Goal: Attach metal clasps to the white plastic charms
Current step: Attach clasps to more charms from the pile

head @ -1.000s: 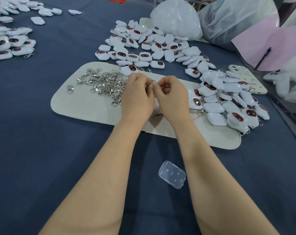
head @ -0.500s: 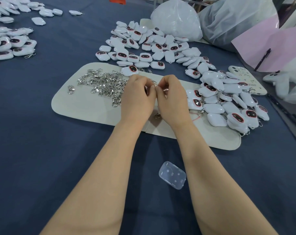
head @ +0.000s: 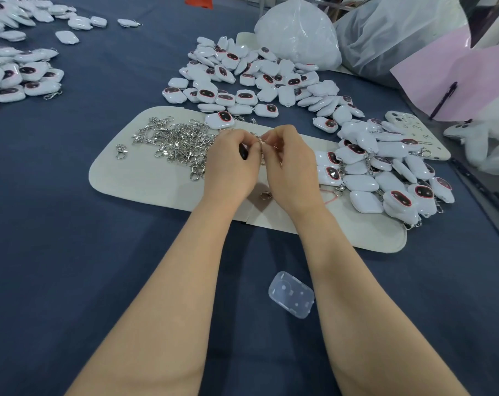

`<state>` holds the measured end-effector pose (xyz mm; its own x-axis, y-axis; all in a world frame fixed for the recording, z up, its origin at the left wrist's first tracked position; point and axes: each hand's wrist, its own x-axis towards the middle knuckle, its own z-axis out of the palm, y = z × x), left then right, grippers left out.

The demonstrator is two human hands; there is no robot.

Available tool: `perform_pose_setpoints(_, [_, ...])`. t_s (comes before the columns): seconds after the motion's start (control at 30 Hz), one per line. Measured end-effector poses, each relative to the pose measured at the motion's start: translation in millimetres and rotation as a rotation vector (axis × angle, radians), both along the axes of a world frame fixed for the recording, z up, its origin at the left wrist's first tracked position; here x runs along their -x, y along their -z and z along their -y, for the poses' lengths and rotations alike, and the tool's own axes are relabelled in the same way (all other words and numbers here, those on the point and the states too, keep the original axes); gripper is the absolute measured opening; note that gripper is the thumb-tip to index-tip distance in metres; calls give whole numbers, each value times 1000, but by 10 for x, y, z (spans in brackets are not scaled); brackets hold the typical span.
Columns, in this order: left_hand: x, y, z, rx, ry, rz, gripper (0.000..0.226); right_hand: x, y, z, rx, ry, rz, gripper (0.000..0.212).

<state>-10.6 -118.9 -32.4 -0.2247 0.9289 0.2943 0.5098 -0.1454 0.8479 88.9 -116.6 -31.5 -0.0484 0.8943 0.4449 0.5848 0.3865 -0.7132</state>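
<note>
Blue cloth covers the table and bears a beige mat. Loose clasps lie heaped on the mat's left part. Left hand curls round a charm, of which only a dark patch is visible. Right hand, touching the left, pinches 1 clasp at the fingertips. Piled charms with clasps fitted occupy the mat's right end.
</note>
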Motion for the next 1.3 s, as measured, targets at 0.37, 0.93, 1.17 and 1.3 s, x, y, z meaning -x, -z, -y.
perform_pose_setpoints(0.37, [-4,-10,29,22,12,6,9,-22,11,-14,46,32,-66,10])
perform_pose_setpoints(0.93, [-3,-21,50,50,132,302,23,-30,6,-27,82,49,-21,8])
perform_pose_setpoints(1.17, [18,-13,36,58,130,330,23,-35,2,-22,49,23,34,10])
perform_pose_setpoints(1.3, [39,-6,31,85,130,328,22,-41,-4,-20,53,-5,90,11])
